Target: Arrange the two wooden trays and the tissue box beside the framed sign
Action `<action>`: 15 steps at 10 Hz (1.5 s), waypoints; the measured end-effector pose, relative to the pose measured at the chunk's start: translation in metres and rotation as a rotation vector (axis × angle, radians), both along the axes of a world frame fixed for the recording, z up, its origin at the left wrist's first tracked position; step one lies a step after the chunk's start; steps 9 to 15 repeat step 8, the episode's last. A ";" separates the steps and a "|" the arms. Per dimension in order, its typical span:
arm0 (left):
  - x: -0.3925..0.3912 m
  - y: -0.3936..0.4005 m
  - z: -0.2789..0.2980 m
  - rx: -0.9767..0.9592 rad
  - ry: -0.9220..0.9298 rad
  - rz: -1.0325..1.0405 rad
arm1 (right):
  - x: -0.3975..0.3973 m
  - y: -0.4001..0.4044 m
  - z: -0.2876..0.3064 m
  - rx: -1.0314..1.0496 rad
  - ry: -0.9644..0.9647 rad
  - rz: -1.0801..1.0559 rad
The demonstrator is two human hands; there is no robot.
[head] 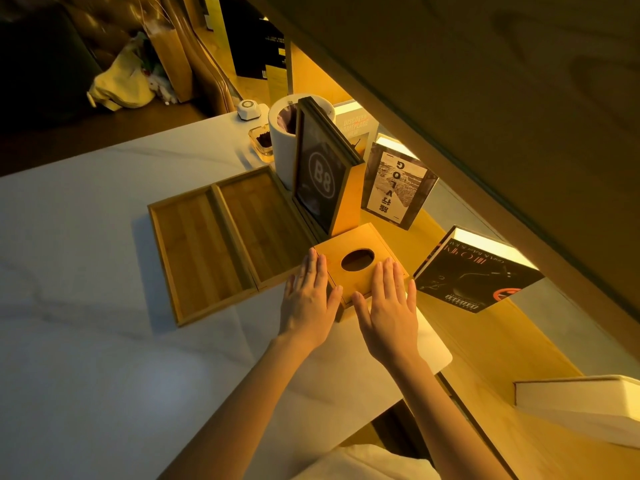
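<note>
Two shallow wooden trays lie side by side on the white table: the left tray (pixel 197 251) and the right tray (pixel 259 220), whose far corner reaches the framed sign. The framed sign (pixel 318 176) stands upright on a wooden base and shows "B8" in a circle. In front of it sits the wooden tissue box (pixel 360 244) with an oval hole in its lid. My left hand (pixel 308 299) lies flat against the box's near left corner, fingers spread. My right hand (pixel 389 303) rests flat on the box's near right edge. Neither hand grips the box.
A white cylindrical bin (pixel 282 140) stands behind the sign, with a glass ashtray (pixel 261 138) and a small white call button (pixel 247 109) beyond. Books stand on the lit wooden shelf at right (pixel 394 181) (pixel 474 271); a white book (pixel 585 403) lies at lower right.
</note>
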State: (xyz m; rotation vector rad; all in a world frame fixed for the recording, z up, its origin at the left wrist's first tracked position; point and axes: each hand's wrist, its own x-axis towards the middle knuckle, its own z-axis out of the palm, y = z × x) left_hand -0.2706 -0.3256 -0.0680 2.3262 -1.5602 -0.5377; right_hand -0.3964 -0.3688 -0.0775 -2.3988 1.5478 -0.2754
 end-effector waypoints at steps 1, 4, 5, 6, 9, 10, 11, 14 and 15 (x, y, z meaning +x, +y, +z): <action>0.000 0.000 0.000 0.006 -0.002 -0.003 | 0.001 0.000 0.000 -0.009 0.010 0.003; 0.003 -0.002 0.007 0.028 0.059 -0.016 | 0.003 -0.004 0.014 0.051 0.017 -0.002; 0.011 0.001 0.020 -0.047 0.162 0.021 | 0.009 -0.009 0.031 0.025 -0.085 0.053; 0.020 0.004 0.043 -0.170 0.239 0.082 | 0.021 -0.010 0.055 0.113 -0.166 0.223; 0.062 0.026 0.127 -0.443 0.281 0.164 | 0.055 -0.011 0.127 0.192 -0.511 0.410; 0.062 0.026 0.127 -0.443 0.281 0.164 | 0.055 -0.011 0.127 0.192 -0.511 0.410; 0.062 0.026 0.127 -0.443 0.281 0.164 | 0.055 -0.011 0.127 0.192 -0.511 0.410; 0.062 0.026 0.127 -0.443 0.281 0.164 | 0.055 -0.011 0.127 0.192 -0.511 0.410; 0.062 0.026 0.127 -0.443 0.281 0.164 | 0.055 -0.011 0.127 0.192 -0.511 0.410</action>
